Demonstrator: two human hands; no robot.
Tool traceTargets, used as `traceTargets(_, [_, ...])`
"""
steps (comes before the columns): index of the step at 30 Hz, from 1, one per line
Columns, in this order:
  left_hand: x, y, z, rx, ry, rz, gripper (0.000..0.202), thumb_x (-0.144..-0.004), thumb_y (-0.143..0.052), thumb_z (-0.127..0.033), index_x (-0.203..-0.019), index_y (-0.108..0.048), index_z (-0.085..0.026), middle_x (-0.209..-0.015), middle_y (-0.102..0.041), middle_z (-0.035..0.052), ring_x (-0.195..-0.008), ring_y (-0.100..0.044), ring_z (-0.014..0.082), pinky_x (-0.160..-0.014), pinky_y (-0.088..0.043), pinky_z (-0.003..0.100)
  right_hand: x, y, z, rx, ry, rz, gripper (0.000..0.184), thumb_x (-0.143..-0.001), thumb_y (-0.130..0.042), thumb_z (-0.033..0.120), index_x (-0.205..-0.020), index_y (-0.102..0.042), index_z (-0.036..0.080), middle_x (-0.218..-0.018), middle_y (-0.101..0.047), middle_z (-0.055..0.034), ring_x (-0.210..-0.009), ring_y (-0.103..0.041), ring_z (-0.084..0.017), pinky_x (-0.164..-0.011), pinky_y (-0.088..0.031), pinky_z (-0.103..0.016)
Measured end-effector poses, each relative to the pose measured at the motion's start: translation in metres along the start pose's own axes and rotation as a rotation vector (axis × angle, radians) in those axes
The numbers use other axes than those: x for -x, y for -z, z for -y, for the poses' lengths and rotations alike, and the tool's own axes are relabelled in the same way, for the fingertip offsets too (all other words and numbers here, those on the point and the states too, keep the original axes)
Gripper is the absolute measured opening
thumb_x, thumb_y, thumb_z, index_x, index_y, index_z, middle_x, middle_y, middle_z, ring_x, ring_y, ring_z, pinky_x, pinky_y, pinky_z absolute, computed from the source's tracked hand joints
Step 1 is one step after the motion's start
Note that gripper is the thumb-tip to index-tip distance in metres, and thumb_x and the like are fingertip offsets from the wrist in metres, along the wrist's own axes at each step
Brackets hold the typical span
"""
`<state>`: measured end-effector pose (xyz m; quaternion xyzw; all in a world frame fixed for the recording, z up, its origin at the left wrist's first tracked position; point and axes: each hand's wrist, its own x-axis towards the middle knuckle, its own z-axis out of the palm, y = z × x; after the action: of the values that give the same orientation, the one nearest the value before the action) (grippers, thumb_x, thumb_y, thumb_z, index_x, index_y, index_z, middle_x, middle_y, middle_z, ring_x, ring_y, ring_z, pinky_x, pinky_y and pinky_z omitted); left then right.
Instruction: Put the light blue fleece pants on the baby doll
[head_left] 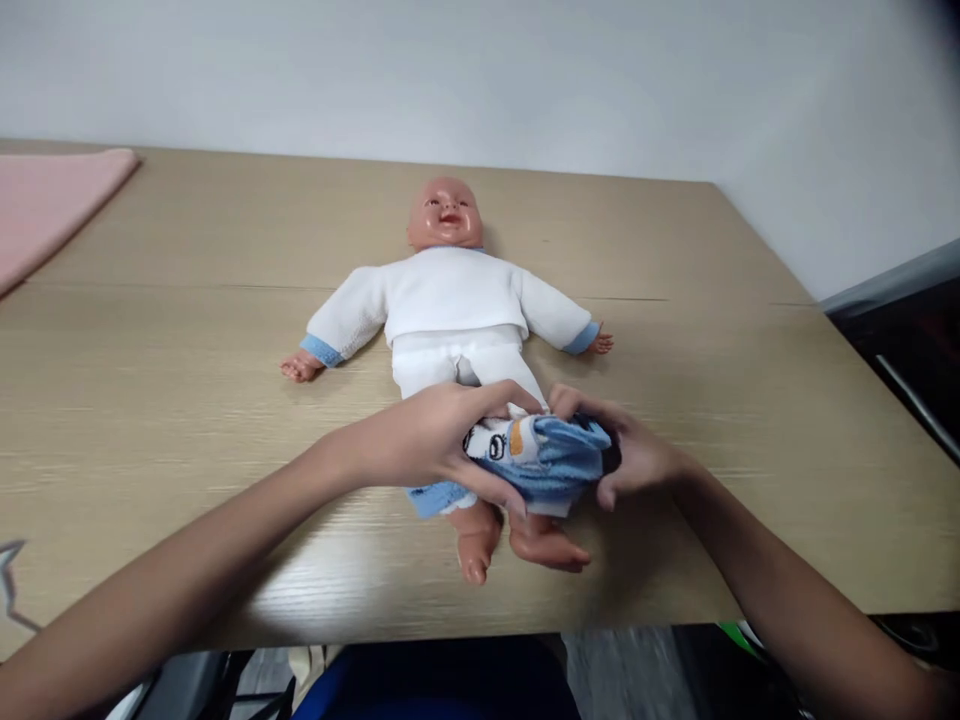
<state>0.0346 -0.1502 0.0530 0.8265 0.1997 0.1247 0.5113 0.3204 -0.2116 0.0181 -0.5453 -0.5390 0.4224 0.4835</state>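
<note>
A baby doll [450, 300] in a white top and white trousers lies on its back on a wooden table [187, 400], head away from me, bare feet toward me. A bunched blue garment [551, 458] with a printed patch sits around its lower legs. My left hand [435, 435] is closed on the garment's left side, thumb underneath. My right hand [634, 450] grips its right side, fingers curled round the cloth. The doll's knees and shins are hidden by the garment and my hands.
A pink cloth [45, 205] lies at the far left corner of the table. A dark surface [915, 340] stands to the right beyond the table edge. A blue chair seat [435, 680] shows below the near edge. A white wall runs behind.
</note>
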Motion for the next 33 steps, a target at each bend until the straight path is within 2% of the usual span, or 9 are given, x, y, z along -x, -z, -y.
traceTargets(5, [0.005,-0.004,-0.001,0.005,0.029,-0.08,0.068,-0.093,-0.09,-0.066,-0.141,-0.065,-0.026,-0.115,-0.078,0.0045,-0.1,-0.073,0.0259,-0.085,-0.051,0.035,0.001,-0.01,-0.003,-0.001,0.058,0.038,0.046,-0.091,-0.088,0.067,-0.094,-0.07,0.024,-0.079,-0.066,0.0018,-0.076,-0.064,-0.018,-0.066,-0.057,-0.027])
traceTargets(11, [0.035,-0.002,0.004,-0.105,-0.021,-0.287,0.056,-0.094,-0.092,-0.059,-0.133,-0.068,-0.026,-0.119,-0.072,0.0052,-0.105,-0.067,0.0246,-0.092,-0.05,0.037,-0.016,-0.012,-0.006,0.023,0.11,0.322,0.035,-0.102,-0.08,0.057,-0.1,-0.071,0.023,-0.075,-0.059,0.0038,-0.062,-0.047,-0.013,-0.056,-0.043,-0.024])
traceTargets(17, [0.069,0.012,0.007,-0.113,0.146,-0.281,0.043,-0.097,-0.089,-0.054,-0.121,-0.069,-0.025,-0.11,-0.066,0.0019,-0.096,-0.059,0.0212,-0.085,-0.049,0.035,-0.039,-0.027,-0.01,0.026,0.177,0.185,0.037,-0.104,-0.077,0.06,-0.104,-0.071,0.024,-0.08,-0.055,0.0037,-0.067,-0.045,-0.014,-0.058,-0.038,-0.026])
traceTargets(20, [0.077,0.018,0.011,-0.045,0.151,-0.287,0.028,-0.106,-0.08,-0.048,-0.106,-0.066,-0.023,-0.104,-0.062,0.0013,-0.099,-0.058,0.0211,-0.091,-0.049,0.035,-0.047,-0.038,-0.01,0.0,0.19,0.063,0.045,-0.1,-0.079,0.068,-0.099,-0.069,0.024,-0.077,-0.053,0.0037,-0.066,-0.044,-0.015,-0.059,-0.039,-0.029])
traceTargets(23, [0.079,0.02,0.023,0.072,0.118,-0.376,0.021,-0.114,-0.067,-0.044,-0.109,-0.064,-0.023,-0.115,-0.063,0.0045,-0.11,-0.06,0.0221,-0.1,-0.05,0.037,-0.054,-0.047,-0.009,-0.015,0.185,0.002,0.047,-0.097,-0.08,0.071,-0.098,-0.067,0.025,-0.074,-0.051,0.0044,-0.066,-0.043,-0.016,-0.06,-0.04,-0.03])
traceTargets(26, [0.076,0.017,0.039,0.185,0.127,-0.568,0.027,-0.117,-0.06,-0.051,-0.11,-0.057,-0.025,-0.101,-0.057,0.0013,-0.091,-0.055,0.0183,-0.082,-0.049,0.032,-0.061,-0.054,-0.01,0.026,0.209,-0.007,0.042,-0.1,-0.078,0.065,-0.099,-0.067,0.025,-0.077,-0.053,0.0032,-0.071,-0.046,-0.018,-0.066,-0.043,-0.031])
traceTargets(29, [0.065,0.011,0.056,0.32,0.185,-0.71,0.038,-0.114,-0.06,-0.064,-0.109,-0.047,-0.028,-0.075,-0.04,-0.0075,-0.063,-0.036,0.0155,-0.057,-0.032,0.029,-0.07,-0.06,-0.016,0.06,0.238,-0.01,0.038,-0.102,-0.076,0.06,-0.1,-0.067,0.024,-0.087,-0.059,0.001,-0.081,-0.052,-0.018,-0.075,-0.046,-0.031])
traceTargets(31, [0.057,0.01,0.064,0.381,0.195,-0.745,0.042,-0.11,-0.065,-0.067,-0.112,-0.045,-0.03,-0.07,-0.034,-0.0101,-0.057,-0.027,0.0147,-0.053,-0.021,0.029,-0.075,-0.062,-0.022,0.045,0.239,-0.032,0.036,-0.103,-0.075,0.059,-0.1,-0.066,0.024,-0.091,-0.06,0.001,-0.084,-0.053,-0.018,-0.08,-0.047,-0.031])
traceTargets(33, [0.048,0.012,0.068,0.336,0.159,-0.805,0.041,-0.108,-0.071,-0.063,-0.115,-0.049,-0.029,-0.072,-0.038,-0.0094,-0.06,-0.029,0.0145,-0.056,-0.022,0.029,-0.079,-0.064,-0.026,0.021,0.237,-0.064,0.035,-0.104,-0.074,0.057,-0.101,-0.064,0.024,-0.091,-0.059,0.002,-0.083,-0.053,-0.018,-0.082,-0.048,-0.032])
